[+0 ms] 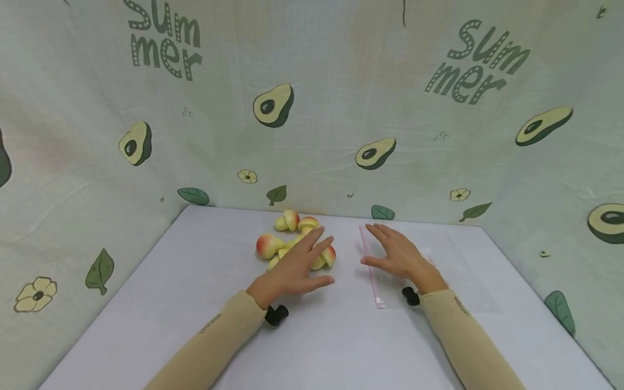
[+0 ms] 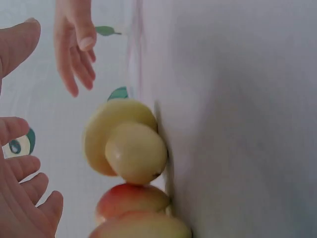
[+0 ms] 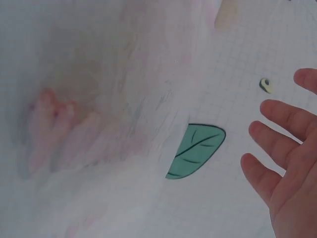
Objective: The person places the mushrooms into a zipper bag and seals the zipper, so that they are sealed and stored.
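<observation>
My left hand, its fingers spread, hovers over the near side of a cluster of yellow-and-red, mushroom-shaped pieces, partly hiding them. In the left wrist view, one rounded yellow piece lies beside red-tinged ones, apart from the fingers. To the right, a clear plastic zip bag lies flat, with a pink zip strip along its left edge. Above that strip is my right hand, fingers extended and holding nothing. The right wrist view shows its fingers apart too; the bag's surface there is blurred.
A white table carries everything. Behind it and at both sides hangs a pale cloth printed with avocados, leaves and lettering. Small black devices sit under the wrists, one at the left and one at the right.
</observation>
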A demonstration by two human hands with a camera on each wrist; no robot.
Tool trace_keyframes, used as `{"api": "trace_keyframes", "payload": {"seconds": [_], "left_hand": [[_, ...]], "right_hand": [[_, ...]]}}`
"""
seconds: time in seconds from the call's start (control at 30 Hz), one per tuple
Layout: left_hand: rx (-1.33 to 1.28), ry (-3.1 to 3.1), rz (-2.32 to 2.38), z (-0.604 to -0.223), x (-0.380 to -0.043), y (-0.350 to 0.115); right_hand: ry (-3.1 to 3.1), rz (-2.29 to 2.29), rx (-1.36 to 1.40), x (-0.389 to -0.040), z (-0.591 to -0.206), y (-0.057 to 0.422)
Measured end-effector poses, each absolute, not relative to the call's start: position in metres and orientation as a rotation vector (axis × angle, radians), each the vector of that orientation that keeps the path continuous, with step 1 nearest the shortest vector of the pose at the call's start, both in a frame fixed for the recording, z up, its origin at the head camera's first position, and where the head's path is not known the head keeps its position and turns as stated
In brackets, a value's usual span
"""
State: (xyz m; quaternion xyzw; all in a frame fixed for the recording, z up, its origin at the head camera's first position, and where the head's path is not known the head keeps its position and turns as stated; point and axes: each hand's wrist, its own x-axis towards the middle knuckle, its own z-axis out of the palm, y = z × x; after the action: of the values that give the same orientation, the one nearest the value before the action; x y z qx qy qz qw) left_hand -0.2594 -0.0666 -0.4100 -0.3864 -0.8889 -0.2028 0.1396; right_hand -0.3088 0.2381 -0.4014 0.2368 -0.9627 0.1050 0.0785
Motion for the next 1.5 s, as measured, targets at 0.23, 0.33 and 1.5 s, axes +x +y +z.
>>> {"api": "trace_keyframes", "payload": {"seconds": [0.23,0.33,1.5], "left_hand": [[-1.136,-2.650,-0.609,-0.410,-0.257,-0.049],[-1.144,-2.661,-0.574,-0.413,-0.257,-0.043],[-1.056,-2.960,-0.696,-0.421,-0.272,0.031]], "right_hand": [[-2.935,0.341,0.712,-0.312,-0.399,0.239],[-2.957,0.381,0.725,-0.312,-0.399,0.240],[-3.138,0.531,0.628,-0.312,-0.411,0.262]]}}
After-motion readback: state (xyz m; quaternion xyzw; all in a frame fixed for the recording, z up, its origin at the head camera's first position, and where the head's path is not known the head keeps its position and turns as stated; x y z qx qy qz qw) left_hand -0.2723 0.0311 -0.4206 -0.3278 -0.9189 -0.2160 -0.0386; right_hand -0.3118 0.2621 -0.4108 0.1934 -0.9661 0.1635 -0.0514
